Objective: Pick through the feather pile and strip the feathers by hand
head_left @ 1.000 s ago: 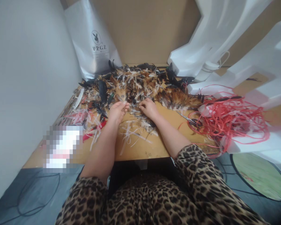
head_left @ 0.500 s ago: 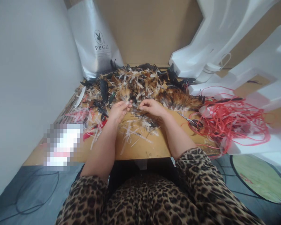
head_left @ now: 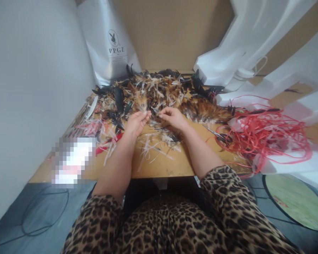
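Note:
My left hand [head_left: 138,122] is closed in a pinch at the front of the feather pile [head_left: 159,90], on a tan, fluffy-based feather [head_left: 141,105]. A short gap to its right, my right hand [head_left: 172,117] also pinches, thumb against forefinger; what lies between those fingertips is too small to make out. Brown, black and white feathers spread behind both hands. Below them lie loose pale feathers [head_left: 172,138] and thin clear ribbon strips [head_left: 148,150] on the wooden table [head_left: 164,169].
Scissors [head_left: 222,137] lie to the right, beside a big tangle of red ribbon [head_left: 272,137]. Brown feathers [head_left: 206,110] sit in a row behind them. A silver bag [head_left: 113,63] stands at the back left. A blurred bright object [head_left: 75,160] rests at the left. A round stool [head_left: 296,201] is at the lower right.
The whole view has shifted slightly. My right fingertips have risen a little relative to my left hand, which keeps its pinch.

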The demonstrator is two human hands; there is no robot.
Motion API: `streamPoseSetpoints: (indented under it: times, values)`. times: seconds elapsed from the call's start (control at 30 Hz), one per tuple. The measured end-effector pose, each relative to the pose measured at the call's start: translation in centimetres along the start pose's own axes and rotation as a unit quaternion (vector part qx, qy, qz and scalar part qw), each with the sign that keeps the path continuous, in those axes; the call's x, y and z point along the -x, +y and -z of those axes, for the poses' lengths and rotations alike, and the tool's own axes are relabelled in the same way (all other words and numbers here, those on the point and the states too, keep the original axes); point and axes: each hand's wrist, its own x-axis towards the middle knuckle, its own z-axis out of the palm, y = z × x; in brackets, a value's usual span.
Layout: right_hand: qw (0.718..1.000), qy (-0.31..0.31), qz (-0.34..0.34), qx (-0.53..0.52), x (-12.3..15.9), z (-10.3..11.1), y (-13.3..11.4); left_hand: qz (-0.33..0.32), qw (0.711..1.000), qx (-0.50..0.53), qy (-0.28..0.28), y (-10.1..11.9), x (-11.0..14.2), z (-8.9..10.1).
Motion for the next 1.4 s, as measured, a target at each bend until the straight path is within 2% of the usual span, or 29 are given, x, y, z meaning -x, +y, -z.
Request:
streamPoseSetpoints:
  times: [0.23,0.4,0.6,0.87,1.0,1.17,1.27,1.4]
  values:
    - [0.997,-0.069,0.017,0.026,0.3,-0.1,-0.3,0.014,0.997,-0.069,-0.024,-0.3,0.5,-0.1]
    - [0.999,-0.042,0.011,0.002,0.2,-0.4,-0.4,0.02,0.994,-0.089,-0.058,-0.6,0.6,0.1]
    - [1.0,-0.028,-0.005,-0.011,0.2,-0.3,-0.8,0.012,0.998,-0.045,-0.048,-0.4,0.4,0.3]
    - [0.986,-0.156,-0.03,-0.045,0.4,1.4,-2.6,0.003,0.999,0.023,-0.044,0.7,0.2,0.9]
    - [0.983,-0.174,-0.034,-0.052,0.6,1.4,-2.7,0.027,0.997,0.011,-0.078,0.8,0.7,0.8]
    - [0.983,-0.159,-0.045,-0.077,0.9,1.0,-2.0,0.043,0.992,-0.009,-0.115,0.4,0.9,0.7]
    - [0.986,-0.123,-0.049,-0.105,1.1,0.6,-1.7,0.044,0.994,-0.013,-0.099,0.2,0.9,0.6]
    - [0.987,-0.037,-0.062,-0.146,1.0,0.2,-0.7,0.034,0.997,-0.003,-0.067,0.1,0.9,0.2]
